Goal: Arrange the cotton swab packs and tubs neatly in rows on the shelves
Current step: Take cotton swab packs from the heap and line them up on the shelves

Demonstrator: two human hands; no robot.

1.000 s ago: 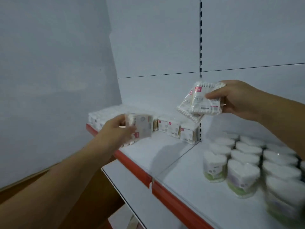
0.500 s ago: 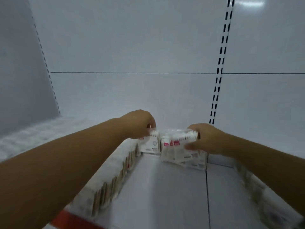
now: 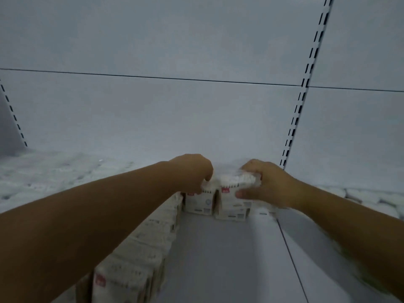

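Head view, and nearest the camera a row of cotton swab packs runs along the left of the white shelf, standing on edge, packed tight, a red label on the closest one; the left forearm passes right over that row and covers part of it; bare shelf lies open up the middle, with a dark seam running back along its right side; at the lower right the right forearm crosses over some blurred white tubs, too smeared to count; now to the back of the shelf, where two packs stand side by side against the rear panel; the left hand is curled down over the top edge of the left pack, fingers pinched on it, pack upright and resting on the shelf; the right hand is wrapped around the right pack, thumb at the front, fingers over the swab tips on top, and more than one pack may be bunched in that grip, I cannot tell; the two packs touch or very nearly; further left, a pale blurred mass of more packs; behind, a slotted upright climbs the panel.
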